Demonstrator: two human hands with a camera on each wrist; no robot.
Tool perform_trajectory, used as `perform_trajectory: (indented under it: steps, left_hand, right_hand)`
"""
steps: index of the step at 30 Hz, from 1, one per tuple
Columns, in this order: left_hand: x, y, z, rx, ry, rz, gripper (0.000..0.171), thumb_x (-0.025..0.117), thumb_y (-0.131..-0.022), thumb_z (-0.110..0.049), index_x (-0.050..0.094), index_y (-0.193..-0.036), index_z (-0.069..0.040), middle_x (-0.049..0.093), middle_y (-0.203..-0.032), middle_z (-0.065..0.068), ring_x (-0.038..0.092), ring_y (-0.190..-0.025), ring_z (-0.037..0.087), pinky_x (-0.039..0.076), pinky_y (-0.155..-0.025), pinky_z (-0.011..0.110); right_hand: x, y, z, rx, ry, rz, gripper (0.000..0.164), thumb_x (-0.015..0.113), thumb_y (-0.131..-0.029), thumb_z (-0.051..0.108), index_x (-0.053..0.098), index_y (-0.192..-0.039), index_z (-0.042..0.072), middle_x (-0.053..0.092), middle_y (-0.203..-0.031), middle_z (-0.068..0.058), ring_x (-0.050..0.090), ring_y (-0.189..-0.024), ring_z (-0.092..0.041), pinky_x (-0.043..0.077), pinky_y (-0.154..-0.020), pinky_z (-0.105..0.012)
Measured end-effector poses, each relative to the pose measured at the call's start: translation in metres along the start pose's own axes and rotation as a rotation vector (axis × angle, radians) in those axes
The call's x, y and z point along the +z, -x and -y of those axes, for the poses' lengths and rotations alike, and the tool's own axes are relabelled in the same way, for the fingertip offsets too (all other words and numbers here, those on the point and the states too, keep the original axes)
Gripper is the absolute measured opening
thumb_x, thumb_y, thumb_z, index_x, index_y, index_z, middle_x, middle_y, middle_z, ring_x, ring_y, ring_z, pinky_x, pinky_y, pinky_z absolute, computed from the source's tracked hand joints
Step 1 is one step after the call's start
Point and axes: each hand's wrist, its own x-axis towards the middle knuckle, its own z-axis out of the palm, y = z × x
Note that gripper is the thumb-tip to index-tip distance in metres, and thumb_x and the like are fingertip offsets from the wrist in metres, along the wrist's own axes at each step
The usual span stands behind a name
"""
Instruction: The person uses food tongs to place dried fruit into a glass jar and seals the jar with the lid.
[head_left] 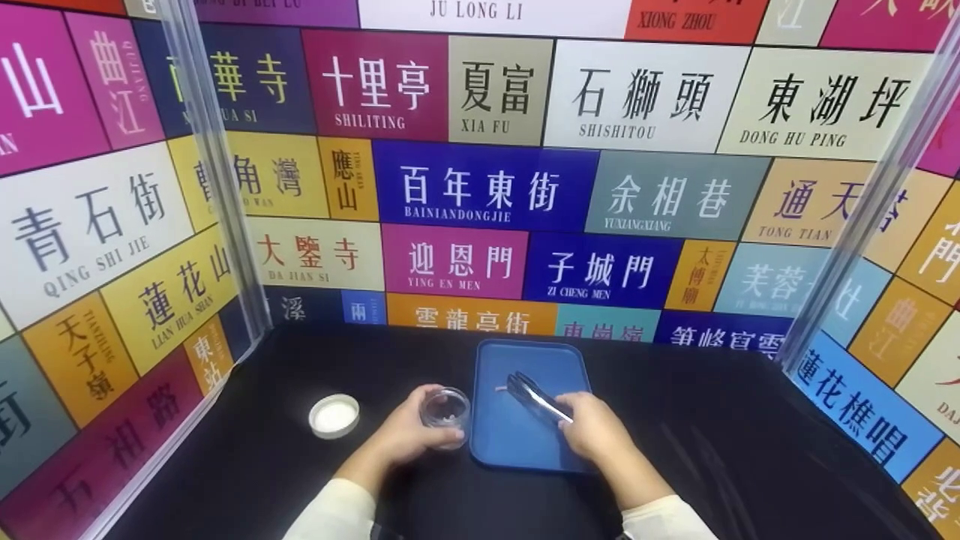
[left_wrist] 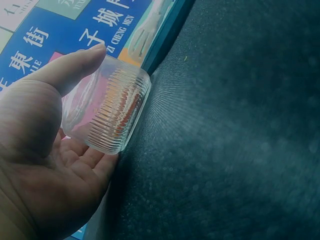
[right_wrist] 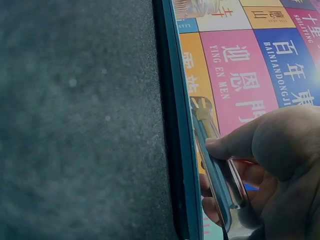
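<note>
My left hand (head_left: 409, 429) grips a small clear jar (left_wrist: 107, 102) with ribbed walls, thumb on one side and fingers on the other. Its mouth faces up beside the tray's left edge. Something small lies inside the jar, and a reddish-brown patch shows through its wall; what it is I cannot tell. My right hand (head_left: 598, 429) pinches metal tongs (head_left: 536, 397) between thumb and fingers above the blue tray (head_left: 525, 446). The tongs slant toward the tray's left side. At their tips is a small pinkish strip (head_left: 501, 388); whether the tongs hold it is unclear.
To the left of the jar, a round white lid (head_left: 334, 416) lies on the black tablecloth (head_left: 277, 480). Panels printed with place names (head_left: 480, 184) rise behind the table and at both sides, with clear plastic strips (head_left: 225, 165) at the corners.
</note>
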Motion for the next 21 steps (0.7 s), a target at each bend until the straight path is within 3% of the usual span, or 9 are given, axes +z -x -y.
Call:
perform_trajectory:
  steps: [21]
  left_hand:
    - [0.0001, 0.0002, 0.0007, -0.003, 0.001, -0.006, 0.089, 0.095, -0.078, -0.022, 0.048, -0.151, -0.003, 0.063, -0.148, 0.022, 0.063, -0.135, 0.038, 0.043, -0.124, 0.059]
  right_hand:
    - [-0.0017, 0.0016, 0.0026, 0.012, 0.000, -0.012, 0.034, 0.073, -0.094, 0.000, 0.076, -0.127, 0.007, 0.074, -0.133, -0.018, 0.067, -0.131, -0.040, 0.051, -0.115, -0.057]
